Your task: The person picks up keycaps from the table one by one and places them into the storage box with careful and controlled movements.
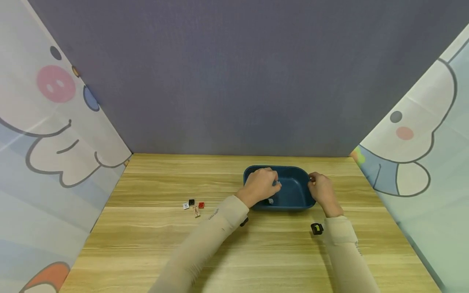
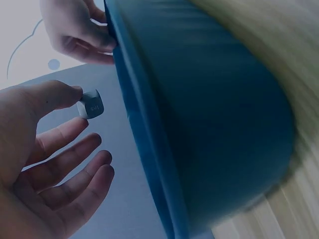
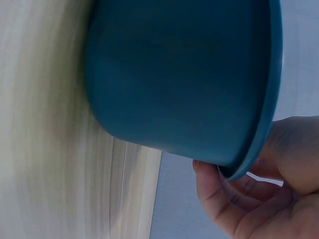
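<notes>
Left hand [image 1: 260,186] pinches key [image 2: 92,105], others spread, right hand [image 1: 322,191] gripping right edge of tub [image 1: 293,193]; fingertip-only hold, I reckon, could slip.

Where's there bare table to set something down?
Left of the loose keycaps, out to the left wall; between the sleeves, in front of the bin; right of the right hand. Crowded: the bin's left half, under the left hand, and its right rim, gripped by the right hand.
</notes>
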### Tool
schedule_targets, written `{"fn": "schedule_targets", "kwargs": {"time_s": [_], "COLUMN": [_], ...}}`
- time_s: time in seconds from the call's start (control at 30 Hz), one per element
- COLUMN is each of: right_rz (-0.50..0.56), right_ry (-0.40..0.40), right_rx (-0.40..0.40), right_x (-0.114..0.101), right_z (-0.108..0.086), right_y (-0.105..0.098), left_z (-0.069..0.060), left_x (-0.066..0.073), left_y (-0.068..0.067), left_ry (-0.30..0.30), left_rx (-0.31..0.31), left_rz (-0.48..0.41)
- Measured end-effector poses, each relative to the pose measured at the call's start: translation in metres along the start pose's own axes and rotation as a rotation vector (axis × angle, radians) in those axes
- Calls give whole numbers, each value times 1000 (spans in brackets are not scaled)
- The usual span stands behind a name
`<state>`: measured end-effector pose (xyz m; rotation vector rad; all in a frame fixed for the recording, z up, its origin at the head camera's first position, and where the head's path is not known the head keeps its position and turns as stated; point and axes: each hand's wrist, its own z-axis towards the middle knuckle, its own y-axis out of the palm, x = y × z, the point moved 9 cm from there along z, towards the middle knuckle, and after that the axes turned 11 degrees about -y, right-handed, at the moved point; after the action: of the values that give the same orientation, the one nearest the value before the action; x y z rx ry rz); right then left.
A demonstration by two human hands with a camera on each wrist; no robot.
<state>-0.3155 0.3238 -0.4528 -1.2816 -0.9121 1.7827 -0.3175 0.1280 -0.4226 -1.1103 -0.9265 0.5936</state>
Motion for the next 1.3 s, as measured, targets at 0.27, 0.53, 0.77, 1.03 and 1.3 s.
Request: {"fn": "schedule_targets", "kwargs": {"time_s": [0.27, 0.53, 0.77, 1.03, 1.3], "right_rz": [0, 9, 6, 11, 6], "right_ry": [0, 2, -1, 2, -11], "right_rx": [-9, -14, -13, -20, -8], "right_x": [1, 4, 3, 1, 0], "right_z": [0, 0, 0, 0, 0], "right_y": [1, 2, 2, 2, 2], "left_z": [3, -1, -20, -61, -99], "left_x": [5, -2, -13, -50, -95], "left_y": [9, 8, -9, -36, -57], "left_ry": [-19, -41, -26, -48, -149], "left_rx": [-46, -68, -22, 63, 123], "left_rz": [2, 6, -37, -109, -128]}}
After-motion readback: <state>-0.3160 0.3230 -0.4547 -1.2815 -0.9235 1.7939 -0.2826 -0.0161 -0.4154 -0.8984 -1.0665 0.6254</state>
